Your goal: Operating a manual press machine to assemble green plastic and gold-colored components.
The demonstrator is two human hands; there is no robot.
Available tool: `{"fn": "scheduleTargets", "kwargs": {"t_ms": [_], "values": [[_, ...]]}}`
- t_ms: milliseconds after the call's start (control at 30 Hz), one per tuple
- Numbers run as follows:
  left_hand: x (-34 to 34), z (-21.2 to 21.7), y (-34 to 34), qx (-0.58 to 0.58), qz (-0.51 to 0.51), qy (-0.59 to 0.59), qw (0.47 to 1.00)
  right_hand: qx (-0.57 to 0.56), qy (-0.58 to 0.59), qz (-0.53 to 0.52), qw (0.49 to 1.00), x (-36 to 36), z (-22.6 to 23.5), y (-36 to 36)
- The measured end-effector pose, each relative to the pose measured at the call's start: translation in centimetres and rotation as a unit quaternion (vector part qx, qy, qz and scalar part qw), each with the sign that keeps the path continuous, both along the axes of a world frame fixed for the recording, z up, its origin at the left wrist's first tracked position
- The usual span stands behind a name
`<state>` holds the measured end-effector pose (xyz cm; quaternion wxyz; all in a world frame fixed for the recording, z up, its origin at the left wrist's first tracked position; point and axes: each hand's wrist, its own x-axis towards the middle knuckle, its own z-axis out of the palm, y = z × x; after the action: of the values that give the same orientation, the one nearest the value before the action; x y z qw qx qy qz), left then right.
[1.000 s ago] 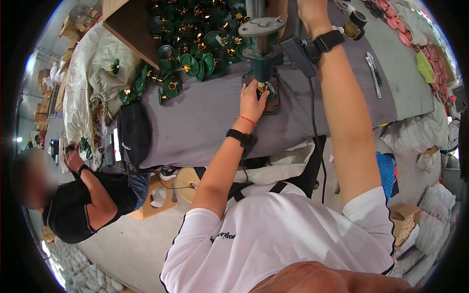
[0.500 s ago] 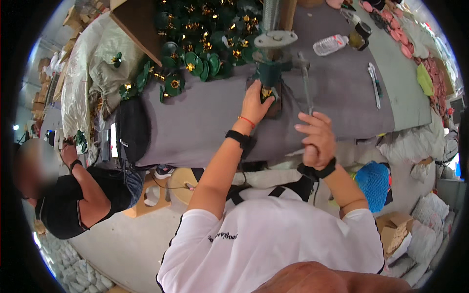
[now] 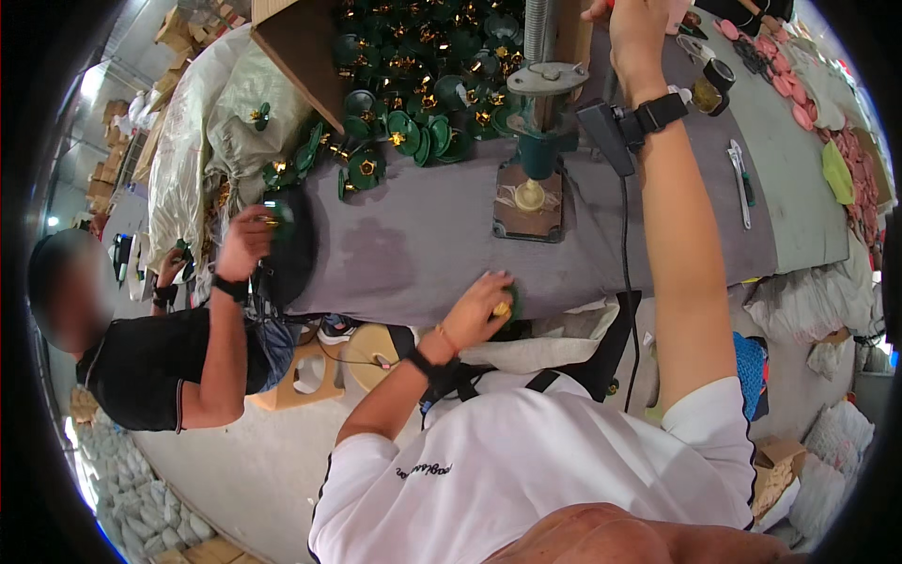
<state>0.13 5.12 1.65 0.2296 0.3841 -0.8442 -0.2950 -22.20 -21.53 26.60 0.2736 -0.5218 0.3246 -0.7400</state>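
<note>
My left hand [image 3: 477, 308] is closed on a green disc with a gold centre [image 3: 505, 309] at the table's front edge. My right arm stretches far forward, and my right hand [image 3: 639, 39] is at the top edge, its curled fingers partly cut off. It appears to grip the grey lever [image 3: 611, 86] of a hand press. The green press head [image 3: 538, 156] stands above a brown base plate [image 3: 507, 222]. A pale yellow round post [image 3: 529, 195] on the plate holds no disc. Behind the press lie many green discs with gold centres [image 3: 404, 132].
A cardboard box flap [image 3: 299, 61] stands beside the heap. At left, a co-worker's hand [image 3: 246, 242] holds a green piece. An adjustable wrench [image 3: 739, 183] and a dark jar [image 3: 711, 89] lie at right. A black cable [image 3: 627, 282] hangs from my right wrist.
My left hand has drawn a green disc from the press to the table edge. My right hand and the lever have swung up and away. The co-worker's hand has moved toward the table.
</note>
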Motion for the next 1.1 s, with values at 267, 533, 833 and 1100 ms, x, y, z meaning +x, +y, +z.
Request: {"fn": "scheduleTargets", "kwargs": {"t_ms": [267, 533, 833, 1100], "values": [[-2.1, 18.6, 3.5, -0.144, -0.191, 0.267, 0.934, 0.016, 0.001, 0.024, 1.000, -0.5, 0.2, -0.2], [-6.0, 27.1, 3.1, -0.236, -0.292, 0.419, 0.827, 0.080, 0.043, 0.068, 0.994, -1.6, 0.9, 0.7], [-2.8, 24.1, -0.3, -0.257, -0.233, 0.429, 0.834, 0.046, 0.073, 0.230, 0.969, -4.4, 0.3, 0.7], [6.6, 5.8, 0.7, -0.083, 0.391, 0.111, 0.910, 0.260, -0.007, 0.164, 0.951, -7.4, -13.9, -6.0]]}}
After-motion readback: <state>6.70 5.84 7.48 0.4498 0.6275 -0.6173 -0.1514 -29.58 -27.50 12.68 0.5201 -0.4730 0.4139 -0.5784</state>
